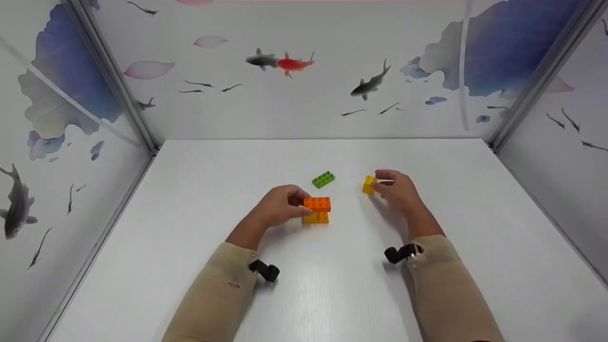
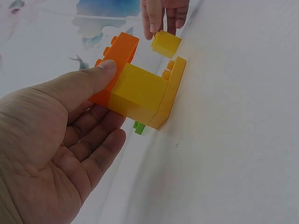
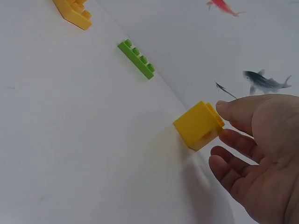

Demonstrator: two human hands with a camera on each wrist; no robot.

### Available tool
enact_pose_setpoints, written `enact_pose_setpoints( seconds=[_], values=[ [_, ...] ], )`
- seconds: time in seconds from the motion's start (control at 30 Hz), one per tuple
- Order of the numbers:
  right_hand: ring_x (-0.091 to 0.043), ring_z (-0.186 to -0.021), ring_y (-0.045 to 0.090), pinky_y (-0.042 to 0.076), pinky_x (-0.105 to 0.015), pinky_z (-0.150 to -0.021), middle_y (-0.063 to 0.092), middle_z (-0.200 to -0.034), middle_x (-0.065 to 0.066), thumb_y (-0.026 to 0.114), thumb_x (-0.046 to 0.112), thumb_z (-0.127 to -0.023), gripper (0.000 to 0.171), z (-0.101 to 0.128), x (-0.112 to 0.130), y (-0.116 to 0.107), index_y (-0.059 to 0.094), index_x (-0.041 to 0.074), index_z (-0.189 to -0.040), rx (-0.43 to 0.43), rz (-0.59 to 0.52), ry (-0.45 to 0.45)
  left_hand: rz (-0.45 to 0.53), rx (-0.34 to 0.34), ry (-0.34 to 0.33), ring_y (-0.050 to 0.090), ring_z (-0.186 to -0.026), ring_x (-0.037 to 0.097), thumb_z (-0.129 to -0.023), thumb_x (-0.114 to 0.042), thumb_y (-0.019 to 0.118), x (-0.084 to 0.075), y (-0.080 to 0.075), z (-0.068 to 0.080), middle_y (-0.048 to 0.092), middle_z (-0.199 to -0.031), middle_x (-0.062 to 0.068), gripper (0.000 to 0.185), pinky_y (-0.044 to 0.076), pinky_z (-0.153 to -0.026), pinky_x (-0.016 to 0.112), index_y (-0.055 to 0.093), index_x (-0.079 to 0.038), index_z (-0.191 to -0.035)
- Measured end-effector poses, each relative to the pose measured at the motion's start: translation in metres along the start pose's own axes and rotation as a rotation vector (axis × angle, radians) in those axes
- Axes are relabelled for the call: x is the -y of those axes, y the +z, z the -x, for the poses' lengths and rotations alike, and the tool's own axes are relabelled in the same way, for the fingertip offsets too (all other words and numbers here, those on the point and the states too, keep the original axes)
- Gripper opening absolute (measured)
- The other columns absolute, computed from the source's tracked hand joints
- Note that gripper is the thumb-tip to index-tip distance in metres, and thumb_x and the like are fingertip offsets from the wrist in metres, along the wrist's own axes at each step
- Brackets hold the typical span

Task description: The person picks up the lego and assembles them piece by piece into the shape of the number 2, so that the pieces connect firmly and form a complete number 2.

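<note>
from the head view, a white worktop (image 1: pixel 190 213) sits inside walls with painted fish. the left hand (image 1: pixel 280 205) is at the left side of a little stack: an orange brick (image 1: pixel 317 204) on top of a yellow brick (image 1: pixel 316 218). its fingers curl round the orange brick's end. the stack stands on the worktop near the middle. the right hand (image 1: pixel 399 190) is off to the right, and its fingers pinch a small yellow block (image 1: pixel 368 185) that sits on the worktop. a green brick (image 1: pixel 323 179) lies flat behind the stack, between the two hands and apart from both.

from the left wrist view, the left hand (image 2: pixel 56 149) has its thumb (image 2: pixel 88 79) pressed on the orange brick (image 2: pixel 114 60) next to the yellow brick (image 2: pixel 138 93), while the other fingers are loosely curled under the stack. a flat yellow plate (image 2: pixel 172 93) is at the bottom of the stack, against the worktop. a bit of the green brick (image 2: pixel 138 127) peeks out behind. farther off, the right hand's fingers (image 2: pixel 152 21) touch the small yellow block (image 2: pixel 166 44).

from the right wrist view, the right hand (image 3: pixel 261 154) holds the small yellow block (image 3: pixel 198 125) with thumb and fingertip on its far side; the other fingers are loosely bent. the block rests on the worktop (image 3: pixel 70 140). the green brick (image 3: pixel 136 59) lies farther away, and a corner of the yellow plate (image 3: pixel 72 11) shows at the top.
</note>
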State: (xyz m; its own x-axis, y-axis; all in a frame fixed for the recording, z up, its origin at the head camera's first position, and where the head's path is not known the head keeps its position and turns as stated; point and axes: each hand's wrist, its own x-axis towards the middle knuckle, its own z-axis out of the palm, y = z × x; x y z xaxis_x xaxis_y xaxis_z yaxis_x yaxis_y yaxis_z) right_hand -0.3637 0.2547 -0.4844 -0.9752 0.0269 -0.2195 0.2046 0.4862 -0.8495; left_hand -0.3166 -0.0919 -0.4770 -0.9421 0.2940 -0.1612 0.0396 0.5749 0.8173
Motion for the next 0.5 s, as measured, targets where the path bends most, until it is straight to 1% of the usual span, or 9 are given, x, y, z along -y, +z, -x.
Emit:
enact_pose_setpoints(
  seconds=[0.1, 0.23, 0.37, 0.5],
  values=[
    [-0.027, -0.141, 0.058, 0.05, -0.042, -0.119, 0.052, -0.161, -0.008, 0.068, 0.027, -0.106, 0.054, -0.0002, -0.0025, 0.0015, 0.053, 0.017, -0.157, 0.022, -0.003, 0.002, 0.005, 0.005, -0.007, 0.065, -0.108, 0.02, -0.09, -0.029, 0.088, -0.0009, 0.0003, 0.0008, 0.072, -0.115, -0.003, 0.029, 0.059, -0.098, 0.035, 0.074, -0.026, -0.116],
    [-0.028, -0.14, 0.058, 0.049, -0.042, -0.12, 0.053, -0.16, -0.009, 0.067, 0.026, -0.107, 0.053, -0.0004, -0.0045, 0.0018, 0.053, 0.017, -0.157, 0.029, 0.005, -0.005, 0.002, 0.005, -0.009, 0.065, -0.108, 0.02, -0.09, -0.029, 0.088, -0.0019, 0.0002, 0.0013, 0.071, -0.115, -0.003, 0.029, 0.058, -0.097, 0.035, 0.074, -0.026, -0.115],
    [-0.028, -0.137, 0.061, 0.051, -0.042, -0.118, 0.054, -0.16, -0.008, 0.065, 0.027, -0.108, 0.052, -0.0008, -0.0039, 0.0011, 0.053, 0.017, -0.157, 0.027, 0.023, -0.018, -0.002, -0.002, -0.001, 0.066, -0.108, 0.02, -0.091, -0.029, 0.088, -0.002, -0.0003, 0.0014, 0.072, -0.115, -0.004, 0.028, 0.058, -0.098, 0.036, 0.075, -0.027, -0.116],
    [-0.028, -0.136, 0.061, 0.053, -0.041, -0.116, 0.055, -0.159, -0.008, 0.066, 0.026, -0.107, 0.051, -0.0013, 0.0002, 0.0012, 0.055, 0.017, -0.156, 0.021, 0.016, -0.023, -0.015, -0.003, 0.018, 0.067, -0.109, 0.019, -0.091, -0.03, 0.088, -0.0006, -0.0002, 0.0011, 0.072, -0.116, -0.004, 0.029, 0.058, -0.1, 0.037, 0.075, -0.026, -0.117]
  ],
)
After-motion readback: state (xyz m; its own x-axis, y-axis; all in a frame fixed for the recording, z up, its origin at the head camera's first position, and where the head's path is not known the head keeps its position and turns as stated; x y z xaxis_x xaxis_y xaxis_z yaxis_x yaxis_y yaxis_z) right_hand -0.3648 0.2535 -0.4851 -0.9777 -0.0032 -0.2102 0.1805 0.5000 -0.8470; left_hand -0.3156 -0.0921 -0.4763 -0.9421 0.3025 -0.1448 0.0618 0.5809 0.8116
